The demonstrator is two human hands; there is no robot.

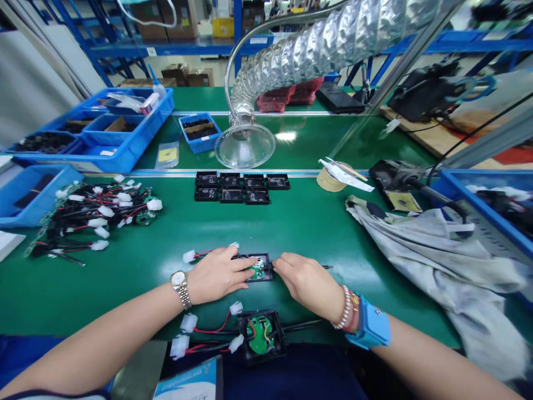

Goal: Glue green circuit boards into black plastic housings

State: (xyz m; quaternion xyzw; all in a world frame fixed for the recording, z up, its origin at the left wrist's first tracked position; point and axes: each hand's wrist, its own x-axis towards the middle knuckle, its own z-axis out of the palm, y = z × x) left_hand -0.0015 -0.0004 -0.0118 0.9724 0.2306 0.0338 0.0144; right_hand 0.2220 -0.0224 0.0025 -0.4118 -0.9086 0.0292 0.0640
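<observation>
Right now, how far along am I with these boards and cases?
Near the bench edge, one open black case already holds a wired green board. Your left hand is on another filled case; your right hand is at its right end. Seven cases behind show no green board, and wired parts lie piled left, so most seems left.

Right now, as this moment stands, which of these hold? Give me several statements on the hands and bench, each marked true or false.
1. The left hand's fingers rest on a green board. True.
2. The wristwatch is on the right wrist. False: the watch is on the left wrist.
3. Seven black cases lie in two rows on the bench. True.
4. The grey cloth lies left of both hands. False: the cloth lies to their right.
5. The clear funnel hood is beyond the hands. True.
</observation>
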